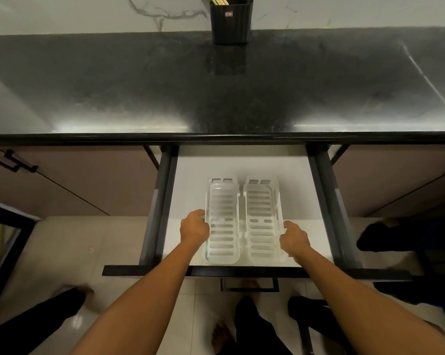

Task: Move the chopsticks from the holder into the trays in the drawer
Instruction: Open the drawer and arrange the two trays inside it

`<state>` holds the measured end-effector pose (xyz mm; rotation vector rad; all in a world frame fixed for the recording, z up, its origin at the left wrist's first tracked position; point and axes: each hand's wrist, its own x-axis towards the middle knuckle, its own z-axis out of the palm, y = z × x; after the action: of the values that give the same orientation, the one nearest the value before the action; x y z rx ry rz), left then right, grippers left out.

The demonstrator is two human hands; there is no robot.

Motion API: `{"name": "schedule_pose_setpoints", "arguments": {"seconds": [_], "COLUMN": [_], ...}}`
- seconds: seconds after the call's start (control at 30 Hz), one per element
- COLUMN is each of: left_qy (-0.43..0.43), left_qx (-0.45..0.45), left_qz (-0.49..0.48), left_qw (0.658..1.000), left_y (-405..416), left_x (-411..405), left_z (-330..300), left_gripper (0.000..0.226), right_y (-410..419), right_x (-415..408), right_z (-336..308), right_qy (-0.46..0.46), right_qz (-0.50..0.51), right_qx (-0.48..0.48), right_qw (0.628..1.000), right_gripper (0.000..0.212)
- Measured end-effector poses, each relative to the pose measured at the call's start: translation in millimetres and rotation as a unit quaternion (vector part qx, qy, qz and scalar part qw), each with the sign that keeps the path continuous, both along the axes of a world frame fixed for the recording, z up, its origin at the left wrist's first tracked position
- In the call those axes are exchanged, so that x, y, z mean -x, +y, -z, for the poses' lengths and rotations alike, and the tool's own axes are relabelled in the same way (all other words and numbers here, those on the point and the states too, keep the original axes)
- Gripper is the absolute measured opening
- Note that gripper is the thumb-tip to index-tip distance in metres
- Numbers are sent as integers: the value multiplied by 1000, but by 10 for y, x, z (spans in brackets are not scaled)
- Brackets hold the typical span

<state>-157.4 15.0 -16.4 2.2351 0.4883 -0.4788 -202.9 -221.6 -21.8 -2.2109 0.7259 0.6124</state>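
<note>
Two clear slotted plastic trays lie side by side in the open white drawer. My left hand grips the left edge of the left tray. My right hand grips the right edge of the right tray. Both trays hold nothing. A black ribbed holder stands at the back of the dark counter, against the wall. Pale wooden chopsticks stick out of its top left and are cut off by the frame edge.
The glossy black countertop lies between the holder and the drawer. The drawer's dark front panel juts toward me. Closed cabinet doors flank the drawer. A person's dark-trousered legs and bare feet stand on the tiled floor below and to the right.
</note>
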Motion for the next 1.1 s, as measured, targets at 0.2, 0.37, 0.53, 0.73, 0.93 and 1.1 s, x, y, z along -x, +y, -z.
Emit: {"name": "schedule_pose_setpoints", "arguments": {"seconds": [0.2, 0.37, 0.53, 0.73, 0.93, 1.1], "left_qy": [6, 2, 9, 24, 44, -42], "left_qx": [19, 27, 26, 15, -30, -36], "left_qz": [4, 5, 12, 28, 81, 66], "left_qw": [1000, 1000, 1000, 999, 995, 996], "left_y": [-22, -19, -20, 4, 121, 294], "left_x": [59, 81, 68, 54, -16, -331], "left_z": [40, 58, 73, 96, -55, -541], "left_gripper": [45, 43, 43, 42, 49, 45], "right_y": [10, 10, 22, 16, -27, -44], "right_x": [18, 24, 9, 1, -33, -358], "right_z": [-12, -13, -16, -35, -191, -619], "right_qy": [14, 36, 46, 63, 29, -76], "right_qz": [-6, -21, -44, -31, -17, -24], "right_qx": [-16, -15, -3, -26, -15, 13], "right_qw": [1000, 999, 998, 997, 999, 997], "right_gripper": [39, 44, 44, 48, 69, 64]}}
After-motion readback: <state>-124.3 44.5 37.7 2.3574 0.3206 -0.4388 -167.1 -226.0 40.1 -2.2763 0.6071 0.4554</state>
